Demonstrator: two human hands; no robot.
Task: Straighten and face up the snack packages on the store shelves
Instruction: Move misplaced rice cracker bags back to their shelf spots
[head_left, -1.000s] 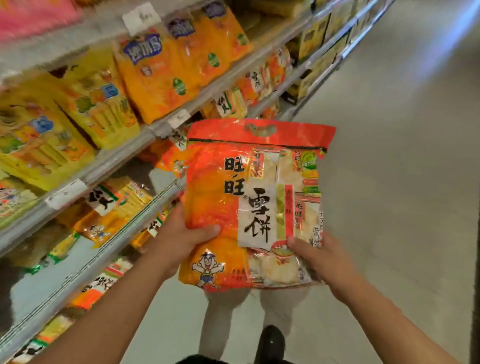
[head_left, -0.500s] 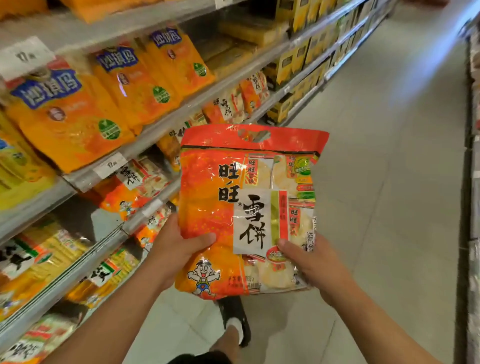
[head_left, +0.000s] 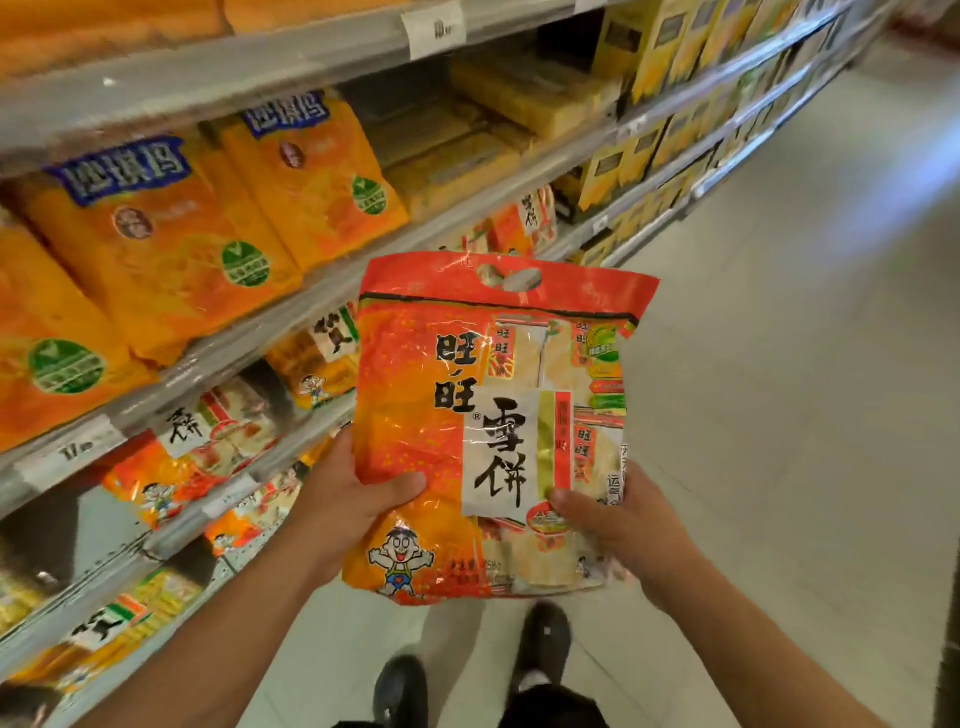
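Observation:
A large red-and-orange rice cracker bag (head_left: 441, 395) with black characters and a cartoon boy is held upright in front of me, its face toward the camera. My left hand (head_left: 348, 499) grips its lower left edge, thumb on the front. My right hand (head_left: 618, 525) grips its lower right edge, thumb on the front as well. The bag hangs in the aisle, just right of the shelves and apart from them. Similar rice cracker bags (head_left: 208, 447) lie on the lower shelves at the left.
Orange snack bags (head_left: 171, 249) with blue labels fill the shelf above, behind a grey shelf rail (head_left: 291, 312) with price tags. Yellow boxes (head_left: 675, 41) line the shelves further down. The pale aisle floor (head_left: 779, 364) stretches right. My shoes (head_left: 545, 639) show below.
I have walked forward along the aisle, so the shelves slid past to the left. The bag stays in both hands, held the same way.

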